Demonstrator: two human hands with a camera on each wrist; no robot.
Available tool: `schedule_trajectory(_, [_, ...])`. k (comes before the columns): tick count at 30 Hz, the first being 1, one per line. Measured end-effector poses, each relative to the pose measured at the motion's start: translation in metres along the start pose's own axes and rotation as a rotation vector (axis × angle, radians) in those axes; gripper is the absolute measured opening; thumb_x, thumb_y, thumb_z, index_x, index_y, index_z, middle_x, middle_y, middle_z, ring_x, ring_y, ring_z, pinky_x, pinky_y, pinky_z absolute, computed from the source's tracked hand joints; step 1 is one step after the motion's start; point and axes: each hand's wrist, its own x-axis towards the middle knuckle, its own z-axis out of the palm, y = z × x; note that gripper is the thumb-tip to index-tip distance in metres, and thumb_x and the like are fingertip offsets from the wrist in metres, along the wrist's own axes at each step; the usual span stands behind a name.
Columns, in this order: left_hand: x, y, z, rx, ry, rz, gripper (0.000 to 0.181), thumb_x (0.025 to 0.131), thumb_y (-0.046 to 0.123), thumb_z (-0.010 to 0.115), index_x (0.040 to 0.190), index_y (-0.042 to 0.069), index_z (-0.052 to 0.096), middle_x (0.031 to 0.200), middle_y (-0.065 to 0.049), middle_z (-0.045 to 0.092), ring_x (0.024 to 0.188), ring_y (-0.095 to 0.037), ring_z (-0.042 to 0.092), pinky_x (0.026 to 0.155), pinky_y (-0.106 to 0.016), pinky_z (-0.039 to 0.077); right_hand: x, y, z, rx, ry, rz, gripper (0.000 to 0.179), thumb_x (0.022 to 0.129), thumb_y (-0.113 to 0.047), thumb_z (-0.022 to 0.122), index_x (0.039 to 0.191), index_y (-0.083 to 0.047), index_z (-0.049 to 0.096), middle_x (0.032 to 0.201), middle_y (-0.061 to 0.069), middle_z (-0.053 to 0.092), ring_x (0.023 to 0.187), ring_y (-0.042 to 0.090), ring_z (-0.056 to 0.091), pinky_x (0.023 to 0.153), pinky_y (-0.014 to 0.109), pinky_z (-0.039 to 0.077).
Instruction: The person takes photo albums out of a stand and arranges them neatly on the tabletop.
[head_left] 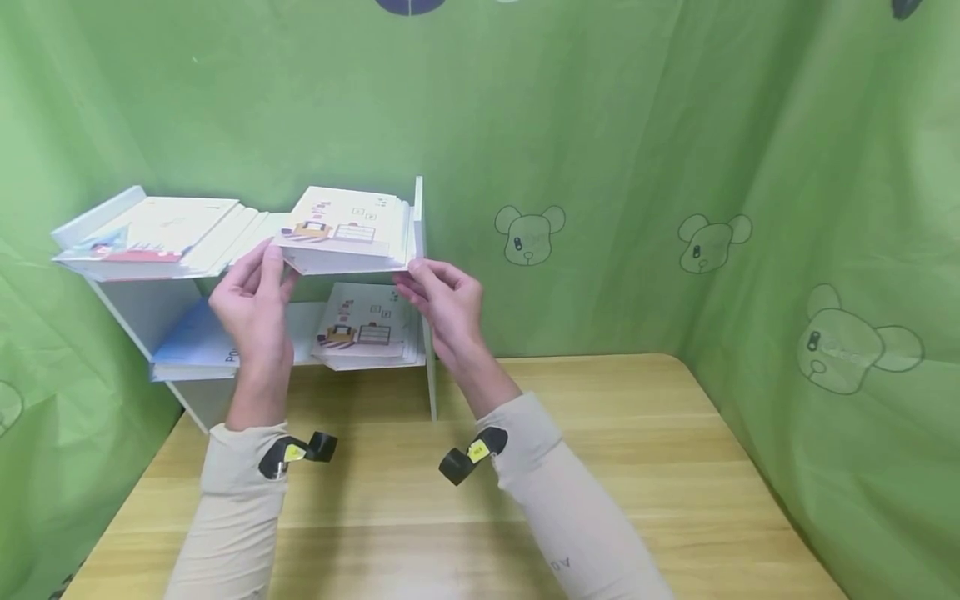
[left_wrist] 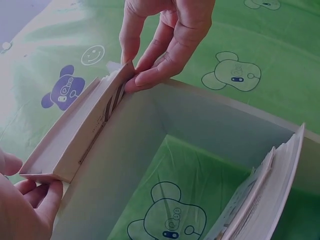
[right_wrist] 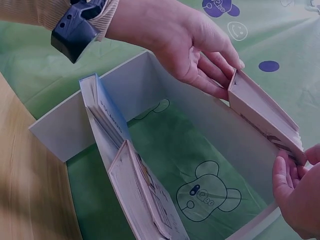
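Both hands hold a thick white book with small printed drawings on its cover, on the upper tier of a white shelf unit. My left hand pinches its near left corner, thumb on top and fingers beneath. At the near right corner, beside the shelf's side panel, my right hand pinches the other end. The left wrist view shows the book's spine stretched between the two hands. Directly below, a similar white book lies on the lower tier.
More white books lie at the upper tier's left end. A blue book lettered "POLAROID" sits on the lower tier's left. The shelf stands on a wooden table; green curtains with cartoon heads surround it.
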Motion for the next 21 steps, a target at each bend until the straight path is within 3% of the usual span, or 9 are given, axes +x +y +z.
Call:
schedule_trajectory(9, [-0.004,0.003,-0.004,-0.062,-0.008,0.005,0.031,0.080,0.006,0.075,0.105,-0.009,0.066,0.108,-0.024,0.066,0.101,-0.032,0.064,0.084,-0.039,0.056,-0.006,-0.002,-0.001,0.012,-0.004,0.045,0.020,0.083,-0.003,0.069,0.103,0.000,0.067,0.104,0.019,0.066,0.096,0.028,0.067,0.087,0.030,0.055])
schedule_trajectory(16, [-0.010,0.007,-0.010,-0.134,-0.010,-0.047,0.034,0.079,0.003,0.075,0.107,-0.011,0.064,0.112,-0.026,0.063,0.106,-0.033,0.061,0.088,-0.042,0.054,-0.010,-0.002,-0.002,0.080,0.015,0.098,0.025,0.081,0.002,0.068,0.106,0.000,0.066,0.108,0.020,0.065,0.098,0.028,0.066,0.088,0.029,0.054])
schedule_trajectory(21, [-0.015,0.009,-0.014,-0.121,-0.030,-0.066,0.035,0.080,0.004,0.074,0.111,-0.010,0.063,0.116,-0.025,0.061,0.110,-0.033,0.059,0.090,-0.041,0.053,-0.011,-0.003,-0.003,0.103,0.019,0.114,0.028,0.080,0.006,0.068,0.107,0.001,0.066,0.110,0.020,0.064,0.098,0.028,0.065,0.088,0.028,0.054])
